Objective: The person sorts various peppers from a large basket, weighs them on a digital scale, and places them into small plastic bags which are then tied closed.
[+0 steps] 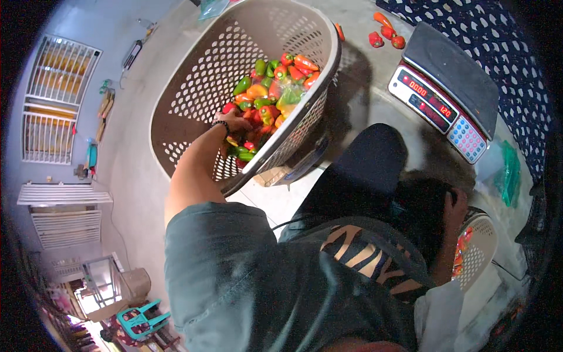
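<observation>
A large brown plastic basket (189, 92) with perforated walls stands before me, tilted in this view. Inside it lie many red, green and orange peppers (264, 101), partly under clear plastic. My left hand (235, 123), with a dark beaded bracelet at the wrist, reaches in among the peppers at the near side; its fingertips are partly hidden, so a grip cannot be made out. My right hand (457, 204) is low at the right, in shadow by my dark-clad knee, near a smaller basket (477, 264) with wrapped red peppers (462, 248). Whether it holds anything is unclear.
A digital scale (448, 83) with a bare dark platform stands at the upper right, beside several loose red peppers (387, 33). A green plastic bag (509, 174) lies past its keypad. Dark patterned cloth (523, 79) borders the right. A cardboard box (272, 176) sits under the large basket.
</observation>
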Tool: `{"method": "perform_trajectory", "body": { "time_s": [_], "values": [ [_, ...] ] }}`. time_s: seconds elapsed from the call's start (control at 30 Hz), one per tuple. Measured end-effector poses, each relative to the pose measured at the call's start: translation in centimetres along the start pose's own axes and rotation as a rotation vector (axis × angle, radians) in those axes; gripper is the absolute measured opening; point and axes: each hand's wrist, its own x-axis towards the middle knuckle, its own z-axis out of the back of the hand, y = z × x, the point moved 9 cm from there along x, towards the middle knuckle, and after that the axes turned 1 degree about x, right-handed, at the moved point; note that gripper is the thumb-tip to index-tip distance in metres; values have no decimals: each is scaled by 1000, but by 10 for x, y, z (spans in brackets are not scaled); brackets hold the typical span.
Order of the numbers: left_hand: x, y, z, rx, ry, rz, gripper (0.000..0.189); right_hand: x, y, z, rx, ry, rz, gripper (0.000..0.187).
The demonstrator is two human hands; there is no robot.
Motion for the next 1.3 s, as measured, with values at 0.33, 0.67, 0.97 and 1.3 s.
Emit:
{"method": "perform_trajectory", "body": {
  "time_s": [0.33,0.67,0.97,1.3],
  "values": [
    [-63,-10,42,-290,-169,209,76,8,33,15,-42,104,-127,34],
    [-169,-49,235,-1735,0,-702,47,4,10,13,14,28,-87,32],
    [-281,-333,401,-660,-225,-1256,38,12,41,21,-35,-142,41,29],
    [-259,-659,345,124,-734,-1090,59,1,14,39,104,-239,-25,22]
  ]
}}
